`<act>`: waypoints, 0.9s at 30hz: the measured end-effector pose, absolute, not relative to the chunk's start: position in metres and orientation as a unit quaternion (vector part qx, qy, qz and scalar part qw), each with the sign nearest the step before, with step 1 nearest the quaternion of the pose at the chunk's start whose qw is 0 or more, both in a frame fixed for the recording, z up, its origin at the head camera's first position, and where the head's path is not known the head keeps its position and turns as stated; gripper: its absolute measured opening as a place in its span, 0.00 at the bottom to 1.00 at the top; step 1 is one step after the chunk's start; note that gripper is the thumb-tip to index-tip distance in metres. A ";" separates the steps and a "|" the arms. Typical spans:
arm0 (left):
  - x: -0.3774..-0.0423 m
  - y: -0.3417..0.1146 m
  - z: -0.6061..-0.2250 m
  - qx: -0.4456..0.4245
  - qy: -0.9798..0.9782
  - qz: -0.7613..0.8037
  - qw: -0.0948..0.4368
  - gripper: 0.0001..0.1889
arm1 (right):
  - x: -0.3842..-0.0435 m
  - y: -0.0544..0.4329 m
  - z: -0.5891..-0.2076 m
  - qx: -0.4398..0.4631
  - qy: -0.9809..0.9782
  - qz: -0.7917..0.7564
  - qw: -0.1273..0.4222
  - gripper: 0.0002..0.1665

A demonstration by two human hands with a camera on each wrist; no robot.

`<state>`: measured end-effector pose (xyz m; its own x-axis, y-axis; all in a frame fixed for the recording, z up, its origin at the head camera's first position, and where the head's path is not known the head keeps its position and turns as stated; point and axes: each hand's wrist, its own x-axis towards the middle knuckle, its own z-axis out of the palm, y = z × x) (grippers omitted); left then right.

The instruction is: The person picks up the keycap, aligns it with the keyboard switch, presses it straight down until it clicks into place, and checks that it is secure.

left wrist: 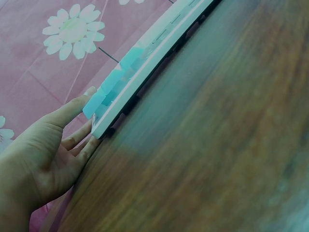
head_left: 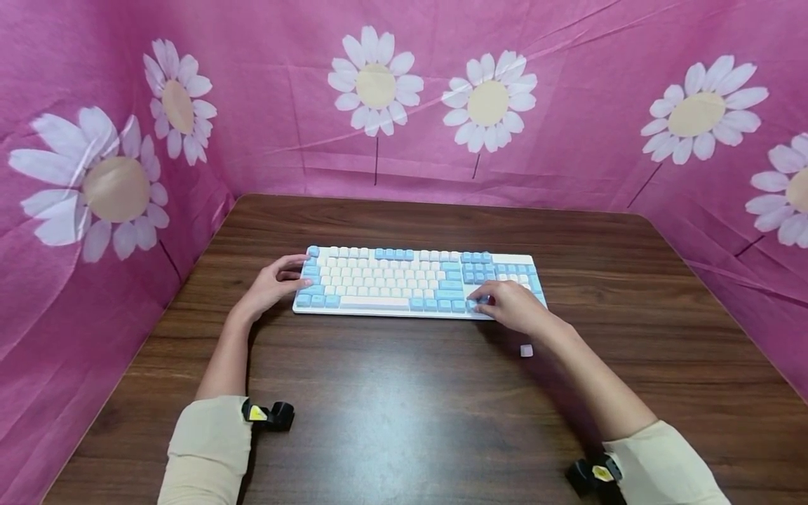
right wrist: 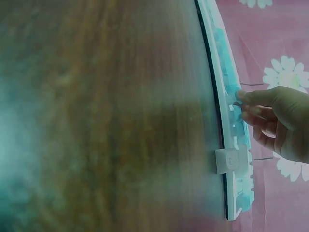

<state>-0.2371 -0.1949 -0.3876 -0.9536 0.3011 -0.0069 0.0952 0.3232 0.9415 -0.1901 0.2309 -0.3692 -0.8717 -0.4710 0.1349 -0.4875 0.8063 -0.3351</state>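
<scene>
A white keyboard [head_left: 379,277] with blue and white keycaps lies on the wooden table. My left hand [head_left: 270,289] grips its left end, with the thumb [left wrist: 90,92] on a blue keycap and the other fingers against the edge. Over the arrow keys, my right hand [head_left: 514,305] pinches at a blue keycap [right wrist: 237,114] with thumb and forefinger; the fingers partly hide it, and whether it has lifted cannot be told. A loose pale keycap [head_left: 527,351] sits on the table below the right hand, in front of the keyboard in the right wrist view.
The brown wooden table [head_left: 391,407] extends around the keyboard. A pink cloth [head_left: 278,91] printed with white daisies hangs behind it and along both sides. Black wrist cameras are strapped at the left sleeve [head_left: 211,435] and the right sleeve [head_left: 669,466].
</scene>
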 end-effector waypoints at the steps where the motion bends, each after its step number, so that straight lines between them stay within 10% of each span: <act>1: -0.237 -0.195 -0.388 0.123 0.808 0.569 0.091 0.28 | -0.190 0.232 -0.369 0.253 -0.950 0.183 0.022 0.09; 27: -0.238 -0.195 -0.388 0.126 0.806 0.571 0.088 0.28 | -0.190 0.230 -0.363 0.261 -0.955 0.140 0.017 0.10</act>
